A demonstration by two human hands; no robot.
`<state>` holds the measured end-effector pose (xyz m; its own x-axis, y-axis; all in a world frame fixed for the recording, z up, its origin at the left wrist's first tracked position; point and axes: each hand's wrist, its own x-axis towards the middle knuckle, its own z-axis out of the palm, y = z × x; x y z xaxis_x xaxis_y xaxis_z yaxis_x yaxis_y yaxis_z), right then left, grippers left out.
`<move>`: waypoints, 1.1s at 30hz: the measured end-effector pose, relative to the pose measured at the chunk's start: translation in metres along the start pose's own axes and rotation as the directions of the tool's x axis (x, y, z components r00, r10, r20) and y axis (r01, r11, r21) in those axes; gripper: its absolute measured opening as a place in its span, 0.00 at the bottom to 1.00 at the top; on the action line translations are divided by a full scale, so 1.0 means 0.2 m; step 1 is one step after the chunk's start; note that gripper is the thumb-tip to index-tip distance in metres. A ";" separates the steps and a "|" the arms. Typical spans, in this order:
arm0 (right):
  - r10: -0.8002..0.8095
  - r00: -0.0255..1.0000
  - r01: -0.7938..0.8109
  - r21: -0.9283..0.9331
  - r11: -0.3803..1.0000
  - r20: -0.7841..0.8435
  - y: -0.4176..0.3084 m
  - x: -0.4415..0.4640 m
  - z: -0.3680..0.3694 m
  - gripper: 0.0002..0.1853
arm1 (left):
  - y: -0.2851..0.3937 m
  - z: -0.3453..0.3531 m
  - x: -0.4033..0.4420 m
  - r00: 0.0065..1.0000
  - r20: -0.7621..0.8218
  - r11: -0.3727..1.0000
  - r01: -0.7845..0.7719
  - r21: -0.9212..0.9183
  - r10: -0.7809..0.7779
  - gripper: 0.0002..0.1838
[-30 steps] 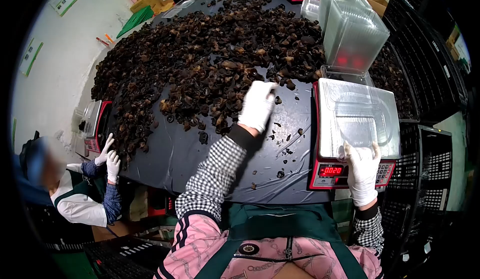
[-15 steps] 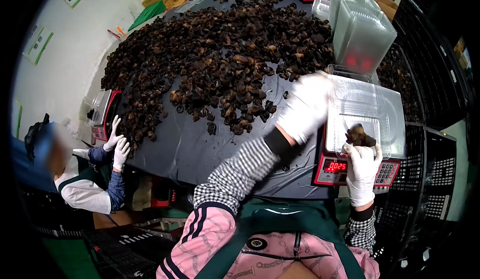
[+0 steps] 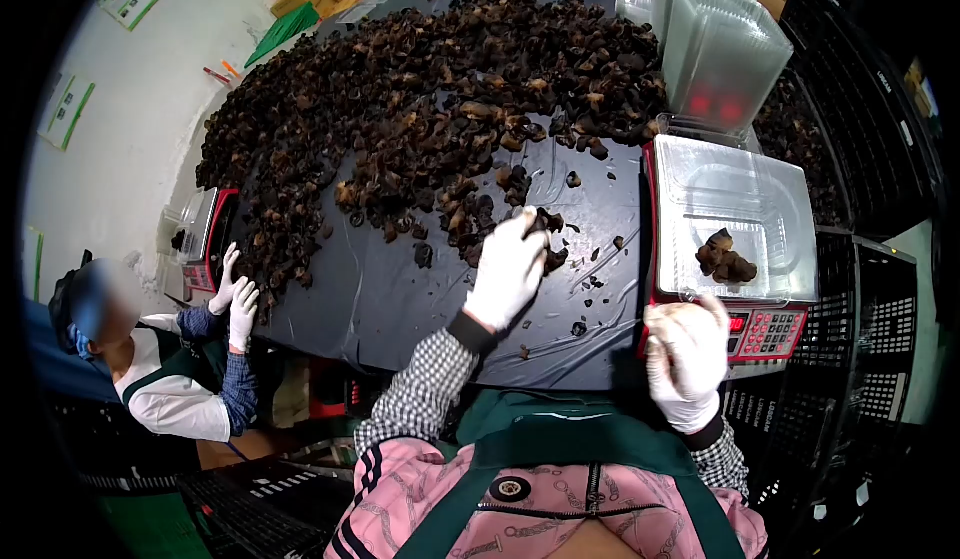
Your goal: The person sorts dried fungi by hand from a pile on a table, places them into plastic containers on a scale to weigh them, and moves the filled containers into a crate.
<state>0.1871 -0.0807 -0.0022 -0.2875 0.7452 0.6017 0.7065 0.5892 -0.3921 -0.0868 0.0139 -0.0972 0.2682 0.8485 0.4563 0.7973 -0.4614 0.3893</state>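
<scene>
My gloved left hand reaches to the near edge of a pile of dark wood ear mushrooms, its fingers curled on a few pieces. Part of what they grip is hidden under the glove. By the front edge of a red digital scale, my gloved right hand is loosely bent, with nothing visible in it, covering part of the display. On the scale sits a clear plastic tray. A small clump of wood ear mushrooms lies in the tray.
Stacked clear trays stand behind the scale. Black crates are at the right. To the left, a co-worker's gloved hands touch the pile beside another scale. Small scraps lie on the dark table cover.
My left hand has moved left from the scale to the pile's edge. My right hand has let go of the mushroom clump in the tray and drawn back to the scale's front.
</scene>
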 end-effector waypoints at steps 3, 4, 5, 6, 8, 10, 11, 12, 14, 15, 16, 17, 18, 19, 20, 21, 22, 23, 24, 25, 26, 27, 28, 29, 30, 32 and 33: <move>-0.050 0.998 0.044 0.161 0.986 0.032 -0.04 -0.02 0.15 0.14 | 0.12 -0.07 -0.16 0.995 -0.067 0.993 -0.075 0.088 0.081 0.11; -0.062 0.995 0.046 0.194 0.980 0.075 -0.06 -0.02 0.18 0.15 | 0.12 -0.07 -0.21 0.993 -0.073 0.995 -0.092 0.044 0.095 0.10; -0.076 0.994 0.058 0.211 0.976 0.078 -0.08 -0.02 0.22 0.15 | 0.10 -0.09 -0.26 0.991 -0.082 0.994 -0.109 0.001 0.108 0.10; -0.083 0.992 0.056 0.251 0.966 0.098 -0.10 -0.03 0.25 0.15 | 0.09 -0.11 -0.28 0.988 -0.100 0.993 -0.117 0.015 0.118 0.09; -0.091 0.987 0.045 0.319 0.947 0.130 -0.11 -0.05 0.33 0.16 | 0.05 -0.17 -0.33 0.992 -0.119 0.995 -0.022 0.093 0.033 0.11; -0.085 0.983 0.022 0.350 0.936 0.165 -0.12 -0.08 0.37 0.15 | -0.04 -0.19 -0.35 0.977 -0.208 0.990 0.066 0.128 -0.038 0.13; -0.080 0.982 0.011 0.368 0.930 0.172 -0.12 -0.09 0.39 0.15 | -0.07 -0.21 -0.34 0.965 -0.245 0.986 0.119 0.113 -0.089 0.13; -0.075 0.982 0.006 0.370 0.929 0.172 -0.12 -0.10 0.39 0.14 | -0.04 -0.24 -0.29 0.952 -0.282 0.968 0.174 0.182 -0.118 0.12; -0.068 0.982 -0.002 0.374 0.927 0.173 -0.12 -0.12 0.40 0.14 | -0.02 -0.29 -0.15 0.946 -0.307 0.972 0.165 0.167 -0.108 0.13; -0.050 0.983 -0.021 0.380 0.925 0.177 -0.12 -0.13 0.40 0.14 | -0.05 -0.27 -0.08 0.954 -0.298 0.994 0.062 0.094 -0.031 0.15; -0.033 0.983 -0.040 0.386 0.922 0.180 -0.12 -0.14 0.40 0.14 | -0.06 -0.21 -0.02 0.972 -0.235 0.998 0.039 0.043 -0.028 0.16; -0.014 0.983 -0.060 0.390 0.919 0.183 -0.12 -0.16 0.41 0.14 | -0.06 -0.15 0.03 0.985 -0.171 1.000 0.019 -0.012 -0.021 0.18; 0.021 0.982 -0.100 0.422 0.901 0.188 -0.12 -0.18 0.42 0.14 | -0.07 -0.08 0.09 0.993 -0.109 0.999 -0.028 0.045 0.033 0.20; 0.057 0.980 -0.140 0.452 0.881 0.193 -0.12 -0.21 0.43 0.14 | -0.08 -0.02 0.15 0.996 -0.044 0.992 -0.078 0.098 0.083 0.22; 0.093 0.975 -0.181 0.480 0.858 0.201 -0.11 -0.24 0.44 0.14 | -0.07 0.04 0.19 0.996 0.023 0.989 -0.087 0.120 0.085 0.24; 0.160 0.963 -0.256 0.537 0.804 0.219 -0.11 -0.26 0.45 0.14 | -0.04 0.07 0.21 0.994 0.094 0.984 -0.074 0.163 0.059 0.26; 0.225 0.945 -0.325 0.590 0.739 0.239 -0.12 -0.28 0.47 0.13 | -0.03 0.08 0.22 0.983 0.182 0.984 -0.039 0.172 0.007 0.26; 0.287 0.921 -0.390 0.638 0.664 0.264 -0.13 -0.29 0.48 0.13 | -0.01 0.08 0.23 0.962 0.269 0.983 -0.005 0.184 -0.045 0.26; 0.350 0.893 -0.448 0.644 0.620 0.284 -0.14 -0.30 0.49 0.13 | -0.05 0.12 0.21 0.971 0.236 0.988 0.001 0.151 -0.037 0.25; 0.323 0.914 -0.404 0.576 0.710 0.243 -0.14 -0.28 0.50 0.14 | -0.08 0.14 0.19 0.979 0.203 0.993 0.007 0.120 -0.032 0.24; 0.292 0.934 -0.357 0.501 0.789 0.205 -0.14 -0.25 0.51 0.15 | -0.11 0.15 0.16 0.970 0.224 0.988 0.066 0.138 -0.096 0.21; 0.257 0.951 -0.307 0.419 0.855 0.172 -0.12 -0.21 0.52 0.16 | -0.11 0.13 0.15 0.979 0.175 0.990 0.087 0.115 -0.107 0.17; 0.158 0.972 -0.202 0.278 0.939 0.173 -0.10 -0.17 0.55 0.19 | -0.16 0.12 0.12 0.995 0.087 0.999 0.045 0.009 -0.045 0.16; 0.121 0.963 -0.160 0.151 0.975 0.243 -0.09 -0.12 0.57 0.22 | -0.20 0.11 0.10 1.000 -0.009 0.996 -0.005 -0.093 0.004 0.14; 0.092 0.971 -0.107 0.056 0.993 0.221 -0.08 -0.07 0.60 0.23 | -0.17 0.04 0.09 0.994 -0.089 0.979 0.041 -0.198 -0.060 0.13; 0.052 0.975 -0.029 -0.108 0.994 0.218 -0.04 0.01 0.68 0.25 | -0.12 -0.11 0.02 0.950 -0.079 0.886 0.249 -0.392 -0.302 0.12; 0.045 0.972 -0.003 -0.176 0.984 0.232 -0.02 0.04 0.73 0.26 | -0.13 -0.15 -0.02 0.925 -0.128 0.860 0.272 -0.431 -0.357 0.12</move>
<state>0.0872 -0.0317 -0.0961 -0.3979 0.8231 0.4052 0.8102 0.5225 -0.2656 -0.1242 0.0140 -0.0851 -0.1053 0.9167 0.3853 0.5256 -0.2776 0.8042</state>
